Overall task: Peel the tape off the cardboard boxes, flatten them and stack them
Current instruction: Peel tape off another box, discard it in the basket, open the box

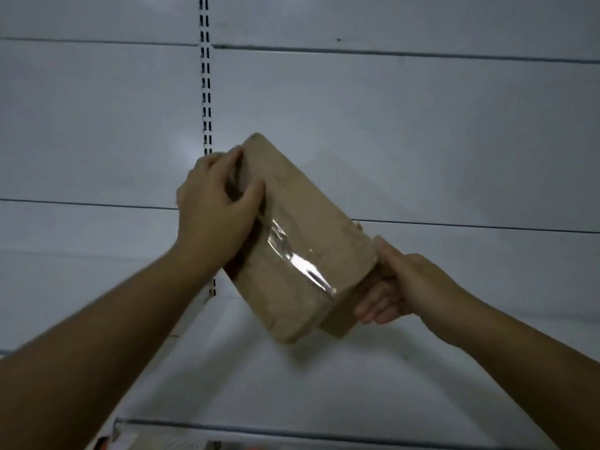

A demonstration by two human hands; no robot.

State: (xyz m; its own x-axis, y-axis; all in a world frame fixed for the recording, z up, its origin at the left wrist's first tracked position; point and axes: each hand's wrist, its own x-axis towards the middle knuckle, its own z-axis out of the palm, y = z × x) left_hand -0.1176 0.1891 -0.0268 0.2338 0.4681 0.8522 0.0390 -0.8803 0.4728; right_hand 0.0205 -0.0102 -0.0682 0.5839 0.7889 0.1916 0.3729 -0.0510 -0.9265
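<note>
Brown cardboard box (292, 254), clear tape (300, 259) across it: your left hand (216, 206) grips its upper edge, your right hand (394, 284) clasps the lower corner.

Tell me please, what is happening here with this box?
A person holds a cardboard box up in front of white wall panels. The left hand grips its upper end, and the right hand holds the lower end by a flap. A strip of clear tape is still stuck across the box, so peeling is not finished.

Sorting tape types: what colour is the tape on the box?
Clear and glossy tape on the brown box; head view.
</note>
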